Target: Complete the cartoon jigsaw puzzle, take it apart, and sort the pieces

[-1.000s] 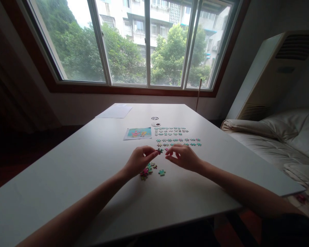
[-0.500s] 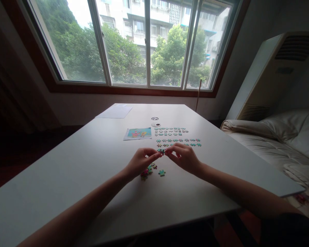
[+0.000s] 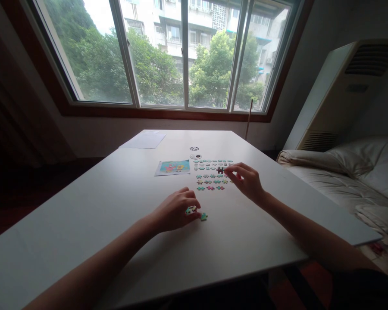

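A dark jigsaw puzzle piece (image 3: pixel 220 170) is pinched between the thumb and fingertips of my right hand (image 3: pixel 247 183), raised over the right part of the laid-out rows. Below and to the left, my left hand (image 3: pixel 177 209) hovers low over a small pile of jigsaw pieces (image 3: pixel 191 210), thumb and fingers apart. Part of that pile is hidden behind the hand. A single green jigsaw piece (image 3: pixel 204 217) lies at the tip of the left thumb; whether they touch I cannot tell. Rows of jigsaw pieces (image 3: pixel 210 188) stretch across the table beyond, partly covered by my right hand.
A colourful cartoon picture sheet (image 3: pixel 173 167) lies left of the rows. Behind them are two small round items (image 3: pixel 195 156). White paper (image 3: pixel 142 140) rests at the far left of the white table (image 3: pixel 100 206). A pale sofa (image 3: pixel 336 172) stands to the right.
My hands have parted. The right one has moved up and right with the dark piece; the left has dropped to the pile. The near row's left pieces are now uncovered.
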